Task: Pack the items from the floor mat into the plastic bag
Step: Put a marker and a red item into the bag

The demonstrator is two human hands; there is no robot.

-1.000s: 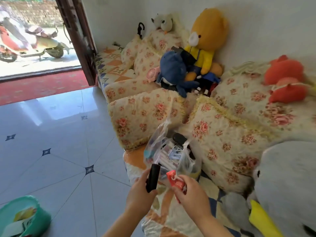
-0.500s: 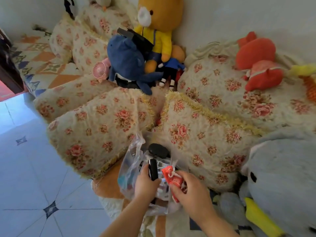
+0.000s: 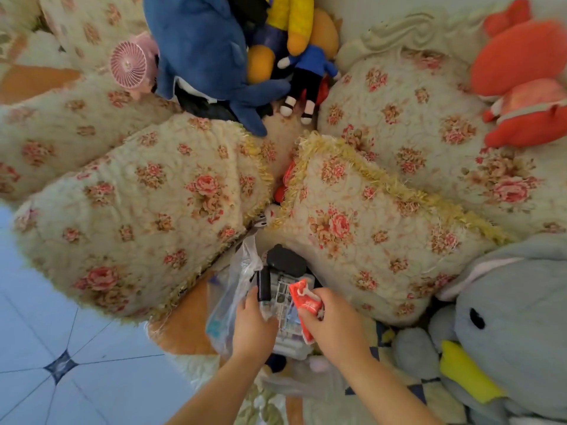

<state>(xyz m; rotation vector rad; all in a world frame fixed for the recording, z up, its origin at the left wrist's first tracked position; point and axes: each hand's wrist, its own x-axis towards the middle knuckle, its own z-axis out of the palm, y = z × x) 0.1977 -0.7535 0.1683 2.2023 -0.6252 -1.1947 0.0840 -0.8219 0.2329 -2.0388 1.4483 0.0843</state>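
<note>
Floral cushions crowd the corner, one (image 3: 147,210) at the left and another (image 3: 352,228) at the right, their fringed edges meeting above the work; behind them lie a blue plush toy (image 3: 199,50) and a small pink fan (image 3: 129,64), with a red plush toy (image 3: 521,72) off to the right; a grey plush with a yellow beak (image 3: 515,317) sits just beside the person's right arm; pale floor tiles (image 3: 61,348) show at the lower left.

On the patchwork mat (image 3: 187,326), in front of the two cushions, stands the clear plastic bag (image 3: 233,296), its mouth gaping upward; a dark rounded object (image 3: 285,260) and some pale packets lie inside it.

The left hand (image 3: 253,328) is curled round a short black cylinder (image 3: 264,285), held upright at the bag's mouth; whether those fingers also catch the plastic rim, I cannot make out from here.

The right hand (image 3: 333,323) pinches a red and white packet (image 3: 305,300) between thumb and fingers, tilted, over the right side of the opening and close beside the cylinder.
</note>
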